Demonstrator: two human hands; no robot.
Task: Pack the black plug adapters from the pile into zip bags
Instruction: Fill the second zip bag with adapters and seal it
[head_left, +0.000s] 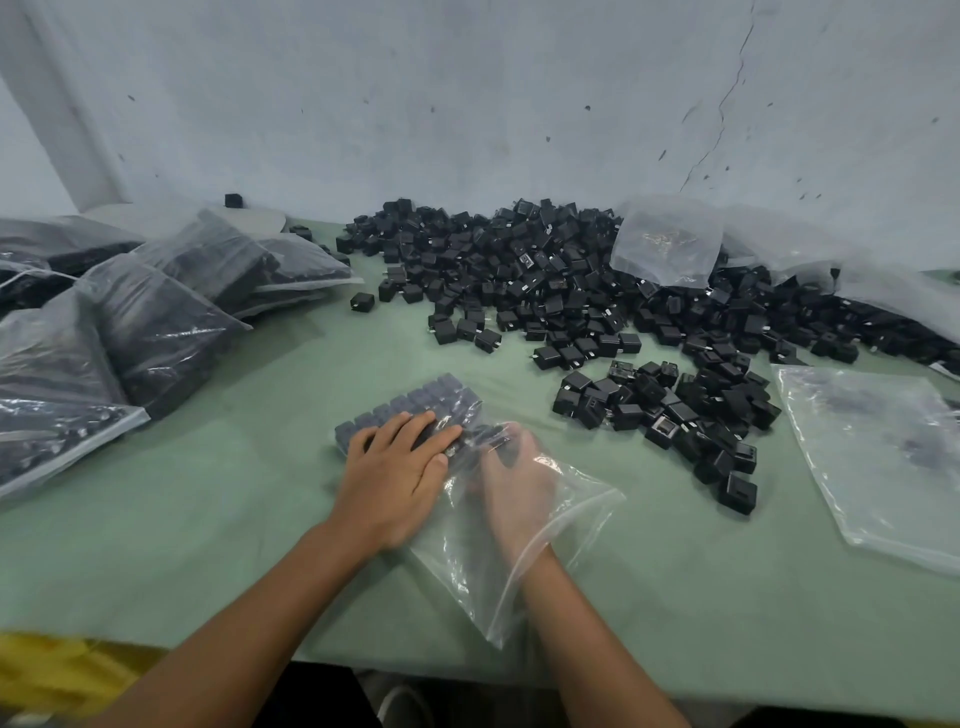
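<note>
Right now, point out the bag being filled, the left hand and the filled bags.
bag being filled (467, 587): head view, clear plastic between the two wrists.
left hand (400, 475): head view, back of the hand.
filled bags (156, 332): head view, face of one dark, full bag.

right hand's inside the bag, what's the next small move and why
Probably push the right hand forward to seat the loose adapters ahead of it against the packed rows in the zip bag, then withdraw it. The left hand lies flat on those rows, steadying them, and the bag's near half looks unfilled.
</note>
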